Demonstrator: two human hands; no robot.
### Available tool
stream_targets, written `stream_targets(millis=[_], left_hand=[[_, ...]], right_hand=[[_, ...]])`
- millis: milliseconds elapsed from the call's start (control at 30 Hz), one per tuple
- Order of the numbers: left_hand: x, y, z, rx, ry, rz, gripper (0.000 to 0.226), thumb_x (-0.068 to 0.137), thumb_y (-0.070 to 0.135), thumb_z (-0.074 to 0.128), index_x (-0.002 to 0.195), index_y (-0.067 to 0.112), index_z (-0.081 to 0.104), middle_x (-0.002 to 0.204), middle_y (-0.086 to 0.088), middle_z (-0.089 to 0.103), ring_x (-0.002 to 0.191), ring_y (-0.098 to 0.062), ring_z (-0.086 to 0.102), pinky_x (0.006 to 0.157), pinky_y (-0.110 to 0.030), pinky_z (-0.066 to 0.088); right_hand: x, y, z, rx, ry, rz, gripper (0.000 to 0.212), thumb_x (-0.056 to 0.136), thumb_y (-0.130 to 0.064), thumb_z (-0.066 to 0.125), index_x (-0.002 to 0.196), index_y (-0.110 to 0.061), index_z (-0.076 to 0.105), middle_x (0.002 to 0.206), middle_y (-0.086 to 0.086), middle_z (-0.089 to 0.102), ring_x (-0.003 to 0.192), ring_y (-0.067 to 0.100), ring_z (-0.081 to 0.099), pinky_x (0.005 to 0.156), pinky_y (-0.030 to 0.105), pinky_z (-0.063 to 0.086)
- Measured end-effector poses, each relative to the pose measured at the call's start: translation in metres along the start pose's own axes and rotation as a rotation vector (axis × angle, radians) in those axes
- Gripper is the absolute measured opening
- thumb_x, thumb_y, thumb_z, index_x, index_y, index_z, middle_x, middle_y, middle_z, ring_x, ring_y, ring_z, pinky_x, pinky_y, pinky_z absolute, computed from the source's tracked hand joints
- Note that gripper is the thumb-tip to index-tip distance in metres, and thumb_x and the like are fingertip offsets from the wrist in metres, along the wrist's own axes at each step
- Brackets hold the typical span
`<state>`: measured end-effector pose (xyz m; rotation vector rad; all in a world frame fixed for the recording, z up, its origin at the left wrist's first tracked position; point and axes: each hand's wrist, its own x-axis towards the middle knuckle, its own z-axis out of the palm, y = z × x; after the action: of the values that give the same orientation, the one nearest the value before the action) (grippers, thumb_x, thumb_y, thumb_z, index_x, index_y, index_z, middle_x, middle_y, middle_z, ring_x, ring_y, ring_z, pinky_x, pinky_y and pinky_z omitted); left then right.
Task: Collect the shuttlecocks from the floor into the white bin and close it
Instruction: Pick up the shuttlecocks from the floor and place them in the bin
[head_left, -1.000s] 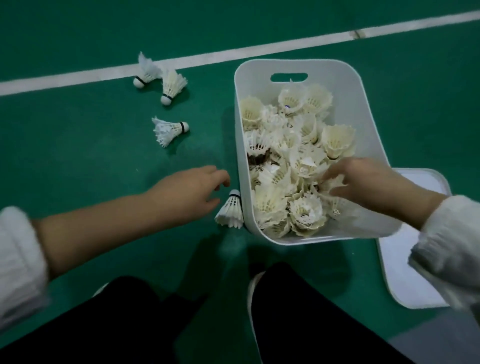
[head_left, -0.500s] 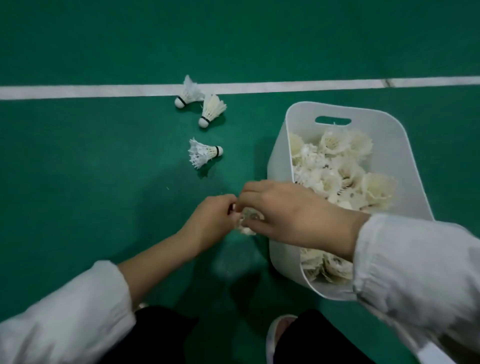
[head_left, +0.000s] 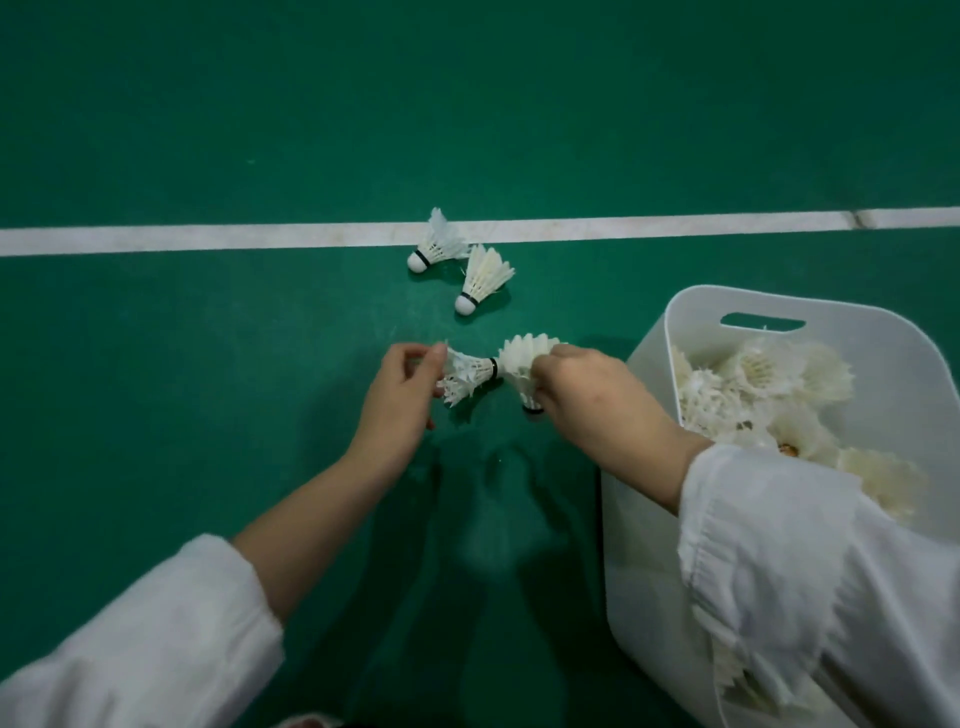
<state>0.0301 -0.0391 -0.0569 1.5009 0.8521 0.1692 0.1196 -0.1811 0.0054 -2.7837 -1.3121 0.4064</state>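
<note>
Green court floor (head_left: 208, 130) fills the view, a white line (head_left: 208, 240) running left to right across it. White bin (head_left: 654, 374) sits at right, near side, open and heaped with shuttlecocks; no lid in view.

Left hand (head_left: 400, 400) pinches the ragged feathers of a worn shuttlecock (head_left: 465, 376) lying on the floor, centre. Right hand (head_left: 587, 395) pinches a cleaner shuttlecock (head_left: 522, 358) by its skirt, cork pointing down, just beside the first; the two look to be touching.

Two loose shuttlecocks lie beyond: one on the line (head_left: 436, 244), one just near of it (head_left: 483, 278).

Step in hand: pick-up, likely late in the collecting. Next move calls for carrying both right, over the bin rim, releasing, then reaching far for the last pair. Closing not yet begun.
</note>
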Motion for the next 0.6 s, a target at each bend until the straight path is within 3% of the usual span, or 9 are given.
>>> stream_targets(millis=[133, 233, 300, 333, 433, 533, 600], left_hand=[[0.019, -0.023, 0.022, 0.143, 0.059, -0.061, 0.043, 0.083, 0.040, 0.062, 0.114, 0.010, 0.053, 0.105, -0.002, 0.056, 0.093, -0.014, 0.054, 0.085, -0.035, 0.048], [0.031, -0.027, 0.030, 0.196, 0.072, -0.019, 0.026, 0.084, 0.029, 0.065, 0.099, 0.009, 0.062, 0.095, -0.002, 0.060, 0.089, -0.015, 0.055, 0.080, -0.028, 0.045], [0.035, -0.030, 0.028, 0.205, 0.079, 0.034, 0.009, 0.085, 0.023, 0.063, 0.087, 0.014, 0.063, 0.087, 0.000, 0.063, 0.081, -0.016, 0.058, 0.077, -0.037, 0.051], [0.036, -0.031, 0.025, 0.208, 0.080, 0.050, 0.007, 0.086, 0.022, 0.061, 0.084, 0.015, 0.061, 0.085, -0.001, 0.063, 0.076, -0.016, 0.059, 0.072, -0.040, 0.054], [0.034, -0.027, 0.013, 0.178, 0.037, 0.097, 0.008, 0.091, 0.017, 0.054, 0.084, 0.017, 0.053, 0.082, -0.002, 0.060, 0.059, -0.008, 0.059, 0.058, -0.030, 0.055], [0.028, -0.018, -0.003, 0.187, -0.042, 0.139, 0.015, 0.092, 0.014, 0.052, 0.082, 0.025, 0.052, 0.081, -0.002, 0.062, 0.073, -0.019, 0.062, 0.074, -0.040, 0.056], [0.021, -0.006, -0.012, 0.314, -0.096, 0.165, 0.007, 0.090, 0.019, 0.056, 0.085, 0.023, 0.053, 0.082, -0.003, 0.065, 0.079, -0.024, 0.063, 0.080, -0.043, 0.053]], right_hand=[[0.010, 0.007, -0.002, 0.070, -0.008, 0.071, 0.014, 0.089, -0.014, 0.046, 0.092, -0.006, 0.058, 0.098, 0.013, 0.058, 0.091, 0.033, 0.057, 0.069, 0.033, 0.038], [0.018, 0.009, -0.004, 0.099, 0.029, 0.061, 0.014, 0.089, -0.014, 0.047, 0.091, -0.006, 0.058, 0.097, 0.013, 0.059, 0.089, 0.033, 0.056, 0.066, 0.031, 0.032], [0.025, 0.011, -0.005, 0.109, 0.050, 0.062, 0.015, 0.089, -0.013, 0.046, 0.091, -0.005, 0.059, 0.096, 0.013, 0.060, 0.088, 0.033, 0.056, 0.066, 0.032, 0.034], [0.028, 0.012, -0.006, 0.116, 0.059, 0.065, 0.016, 0.089, -0.013, 0.046, 0.091, -0.004, 0.059, 0.097, 0.014, 0.060, 0.088, 0.034, 0.056, 0.067, 0.033, 0.036], [0.034, 0.015, -0.006, 0.152, 0.077, 0.083, 0.017, 0.089, -0.012, 0.046, 0.092, -0.004, 0.061, 0.098, 0.014, 0.063, 0.090, 0.033, 0.057, 0.068, 0.032, 0.038], [0.032, 0.019, -0.005, 0.205, 0.092, 0.083, 0.015, 0.088, -0.012, 0.048, 0.089, -0.005, 0.061, 0.096, 0.012, 0.064, 0.087, 0.030, 0.058, 0.065, 0.029, 0.036], [0.028, 0.020, -0.008, 0.248, 0.111, 0.071, 0.014, 0.088, -0.013, 0.049, 0.087, -0.006, 0.061, 0.093, 0.011, 0.064, 0.085, 0.029, 0.058, 0.065, 0.030, 0.038]])
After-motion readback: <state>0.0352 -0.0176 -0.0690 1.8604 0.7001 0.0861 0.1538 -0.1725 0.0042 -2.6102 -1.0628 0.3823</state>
